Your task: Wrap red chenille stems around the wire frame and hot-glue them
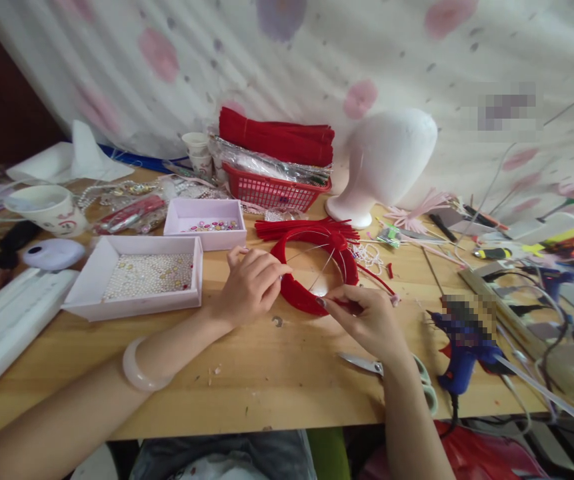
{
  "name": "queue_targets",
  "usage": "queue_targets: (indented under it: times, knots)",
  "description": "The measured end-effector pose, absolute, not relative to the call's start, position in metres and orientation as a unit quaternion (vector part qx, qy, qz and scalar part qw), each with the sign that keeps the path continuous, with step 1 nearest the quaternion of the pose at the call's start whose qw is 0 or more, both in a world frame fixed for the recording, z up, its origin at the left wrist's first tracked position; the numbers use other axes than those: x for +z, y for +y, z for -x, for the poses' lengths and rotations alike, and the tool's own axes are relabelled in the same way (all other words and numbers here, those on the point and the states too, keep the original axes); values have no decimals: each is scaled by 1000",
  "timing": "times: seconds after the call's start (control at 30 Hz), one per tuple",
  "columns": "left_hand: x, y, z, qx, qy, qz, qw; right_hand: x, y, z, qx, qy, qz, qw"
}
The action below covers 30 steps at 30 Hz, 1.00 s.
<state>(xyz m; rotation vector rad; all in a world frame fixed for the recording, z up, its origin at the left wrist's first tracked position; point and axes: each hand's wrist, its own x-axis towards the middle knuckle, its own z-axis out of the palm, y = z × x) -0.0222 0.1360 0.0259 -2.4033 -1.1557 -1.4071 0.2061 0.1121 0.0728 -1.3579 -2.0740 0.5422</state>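
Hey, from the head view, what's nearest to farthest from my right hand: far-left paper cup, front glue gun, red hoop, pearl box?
From your right hand:
1. Red hoop: at its fingertips.
2. Front glue gun: to its right.
3. Pearl box: left, past your left hand.
4. Far-left paper cup: beyond the pearl box.

Soft, even indoor light on a wooden surface [287,390], seen through a wide, edge-stretching lens.

Brightness is moderate, the source out of view; a white foam head [391,160] is among the palest spots, while the upper left corner sinks into dark brown. Shadows are faint. Glints catch some clear plastic wrap [273,162] and a scissor blade [361,363]. Outer edges look soft and smeared. Pixelated blocks cover parts of the curtain [407,50] and glue gun [459,370].
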Motion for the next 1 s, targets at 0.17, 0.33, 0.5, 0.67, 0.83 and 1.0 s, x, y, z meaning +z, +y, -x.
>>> queue_targets:
  times: [0.17, 0.33, 0.5, 0.67, 0.83, 1.0]
  knots:
    - [26, 136, 25, -490, -316, 806, 103, 70, 114, -206, 201, -782, 517, 284]
    - [21, 137, 22, -446, -238, 855, 117, 70, 115, -205, 201, -785, 514, 282]
    - [18, 138, 19, -430, -258, 857, 119, 71, 116, -203, 202, -783, 518, 279]
    - [17, 139, 19, -422, -268, 857, 129, 69, 114, -204, 203, -785, 511, 284]
    - [16, 138, 19, -414, -274, 857, 135, 66, 113, -206, 212, -781, 508, 296]
    - [16, 138, 19, -408, -275, 858, 146, 64, 114, -205, 210, -781, 498, 312]
